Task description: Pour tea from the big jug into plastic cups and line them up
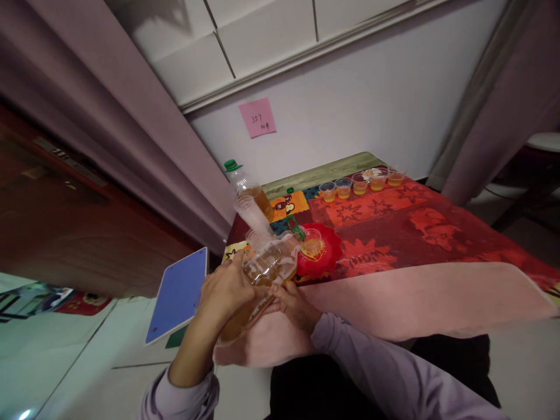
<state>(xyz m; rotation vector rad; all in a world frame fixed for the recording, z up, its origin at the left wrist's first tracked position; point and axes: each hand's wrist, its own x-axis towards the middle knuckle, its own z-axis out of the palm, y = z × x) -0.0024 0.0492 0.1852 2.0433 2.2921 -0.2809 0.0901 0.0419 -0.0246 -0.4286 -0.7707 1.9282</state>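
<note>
Both of my hands grip a large clear plastic bottle point(273, 259) of amber liquid, tilted with its neck toward the red plate. My left hand point(227, 289) wraps round its near left side. My right hand point(293, 304) is closed on its lower right side. Near the bottle's mouth is a green plastic handle ring point(296, 226). A clear plastic cup point(313, 240) with some amber liquid stands on the scalloped red plate point(335, 251), close to the mouth. Beyond the bottle leans a stack of clear cups point(254, 214).
A second bottle point(258, 201) with a green cap stands at the back left, near a loose green cap point(290, 190). Several cups of amber liquid point(360, 185) line the table's back. Pink cloth point(394, 297) covers the front edge; a blue board point(179, 294) is at left.
</note>
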